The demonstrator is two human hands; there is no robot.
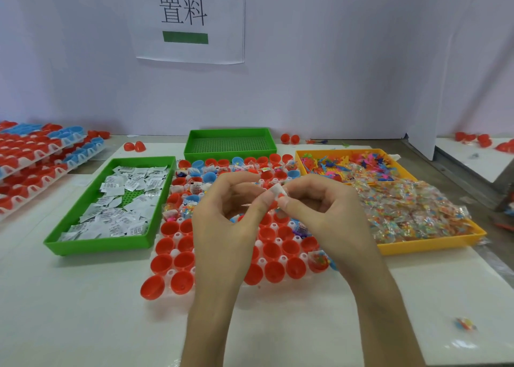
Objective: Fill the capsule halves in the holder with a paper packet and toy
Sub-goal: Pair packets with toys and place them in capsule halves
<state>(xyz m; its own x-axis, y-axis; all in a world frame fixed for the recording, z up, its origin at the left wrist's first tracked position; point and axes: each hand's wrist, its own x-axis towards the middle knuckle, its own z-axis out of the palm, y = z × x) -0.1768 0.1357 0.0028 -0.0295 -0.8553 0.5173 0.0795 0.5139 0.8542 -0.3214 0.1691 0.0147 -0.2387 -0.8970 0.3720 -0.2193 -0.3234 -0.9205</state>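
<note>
Currently a small white paper packet [278,190] is pinched between thumb and fingertips of both the left hand [225,216] and the right hand [322,210], fingers curled, just above the middle of the holder [175,253]. Whether a toy is also held cannot be told. Far rows are seen loaded; the near red capsule halves [162,263] are mostly empty. Step judged: packet being readied for drop-in. Next, one hand must be freed and the packet placed squarely into an empty half, then a toy bag [411,208] fetched from the yellow tray [428,246]. Spare packets are kept in the green tray [100,246].
</note>
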